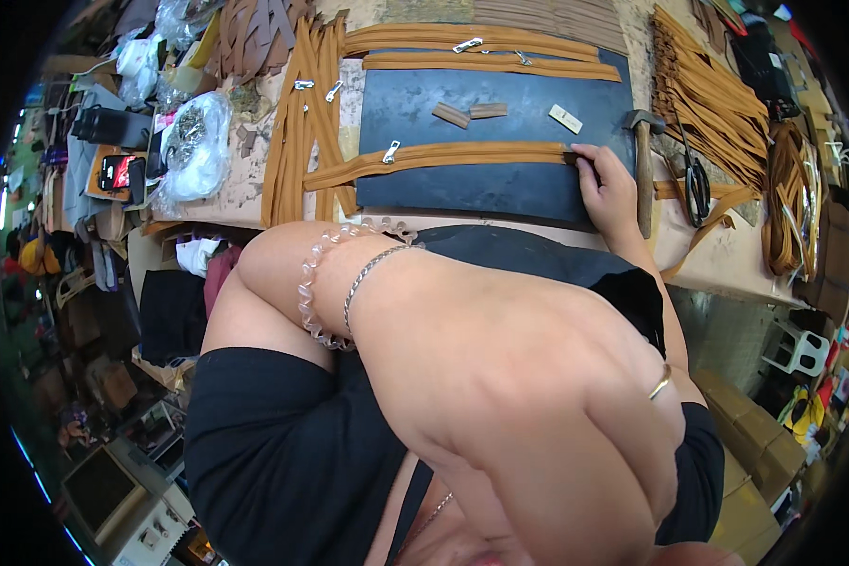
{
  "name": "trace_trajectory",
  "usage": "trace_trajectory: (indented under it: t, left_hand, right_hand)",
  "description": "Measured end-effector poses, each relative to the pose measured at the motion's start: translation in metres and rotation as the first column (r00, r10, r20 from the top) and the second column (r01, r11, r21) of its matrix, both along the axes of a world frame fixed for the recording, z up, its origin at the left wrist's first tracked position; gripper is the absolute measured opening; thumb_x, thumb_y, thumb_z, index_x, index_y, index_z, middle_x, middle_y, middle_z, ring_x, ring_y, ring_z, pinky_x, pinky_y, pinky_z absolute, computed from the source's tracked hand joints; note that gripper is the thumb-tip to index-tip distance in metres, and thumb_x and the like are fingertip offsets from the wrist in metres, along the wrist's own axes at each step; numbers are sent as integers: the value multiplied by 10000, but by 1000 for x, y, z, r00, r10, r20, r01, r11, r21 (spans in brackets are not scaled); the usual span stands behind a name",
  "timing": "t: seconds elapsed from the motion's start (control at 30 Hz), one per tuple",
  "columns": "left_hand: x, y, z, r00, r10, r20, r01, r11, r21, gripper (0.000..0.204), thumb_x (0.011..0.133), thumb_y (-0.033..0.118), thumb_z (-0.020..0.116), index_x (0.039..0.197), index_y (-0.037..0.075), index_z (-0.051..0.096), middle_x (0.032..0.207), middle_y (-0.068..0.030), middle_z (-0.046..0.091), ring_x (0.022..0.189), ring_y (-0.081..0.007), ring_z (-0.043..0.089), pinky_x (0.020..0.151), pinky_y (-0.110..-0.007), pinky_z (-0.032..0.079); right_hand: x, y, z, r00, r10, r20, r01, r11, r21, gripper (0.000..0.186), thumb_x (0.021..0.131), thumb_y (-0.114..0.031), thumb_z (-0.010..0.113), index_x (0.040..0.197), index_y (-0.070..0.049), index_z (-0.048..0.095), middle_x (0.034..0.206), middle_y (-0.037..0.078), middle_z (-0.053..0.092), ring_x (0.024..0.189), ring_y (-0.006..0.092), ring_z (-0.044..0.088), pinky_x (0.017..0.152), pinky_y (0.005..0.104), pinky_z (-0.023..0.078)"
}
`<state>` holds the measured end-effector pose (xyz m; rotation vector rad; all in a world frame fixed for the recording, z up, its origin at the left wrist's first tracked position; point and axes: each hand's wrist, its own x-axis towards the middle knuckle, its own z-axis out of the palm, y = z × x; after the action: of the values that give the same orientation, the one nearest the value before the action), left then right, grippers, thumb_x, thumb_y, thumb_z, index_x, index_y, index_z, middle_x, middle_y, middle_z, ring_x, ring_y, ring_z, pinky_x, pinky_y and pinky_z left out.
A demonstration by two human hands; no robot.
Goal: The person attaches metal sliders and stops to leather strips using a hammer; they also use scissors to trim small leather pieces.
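Observation:
Across a dark board [481,193] lies an orange-brown zipper [481,155] with a silver zipper pull [391,152] near its left part. My right hand [609,189] is at the zipper's right end, thumb and index finger closed on it. My left hand [538,406] is raised close to the camera and fills the lower middle. It wears a ring, and its wrist carries a clear coiled band and a silver chain bracelet. Its fingers bend away and their tips are hidden. Two more zippers [491,64] lie along the board's far edge.
Small brown strips [469,111] and a pale tag [565,118] rest on the board. Right of it are a hammer [644,170], black scissors [697,189] and bundled zipper lengths [712,104]. More zippers [297,141] and a plastic bag [196,141] are on the left.

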<state>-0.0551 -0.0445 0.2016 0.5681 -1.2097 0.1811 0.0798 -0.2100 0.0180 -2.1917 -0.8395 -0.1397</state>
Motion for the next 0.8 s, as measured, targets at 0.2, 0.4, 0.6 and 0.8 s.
trace_trajectory:
  t: [0.2,0.4,0.6,0.8]
  left_hand:
    - [24,36,13,806,470,360,-537,836,110,154,920,106,642,952,-13,733,940,-165,698,827,-264,640,639,-388,509]
    - [1,16,22,444,766,466,-885,456,93,180,857,145,716,992,34,758,1022,-123,695,888,-249,622,760,-400,526]
    - [20,10,28,658,465,593,-747,301,593,192,753,234,657,883,96,684,848,-55,619,902,-214,640,782,-350,509]
    - [53,71,-148,819,-105,-565,569,284,772,784,1024,511,601,1596,32,363,1649,-190,324,1547,-332,264,1263,-456,193]
  right_hand:
    - [0,0,-5,1000,1,12,0,1000,-26,160,924,-41,645,1062,-79,715,946,112,704,894,327,699,774,403,560]
    - [1,1,-2,1000,2,-9,-2,1000,-21,182,908,-40,642,1067,-89,716,945,96,702,888,320,695,773,405,559]
    - [1,-2,-6,1000,-19,6,20,1000,-9,185,911,-31,638,1070,-75,721,958,115,711,898,334,701,783,408,565]
    - [-2,-2,2,1000,24,-6,-25,1000,-17,194,908,-30,630,1078,-65,718,927,126,691,879,337,687,771,424,552]
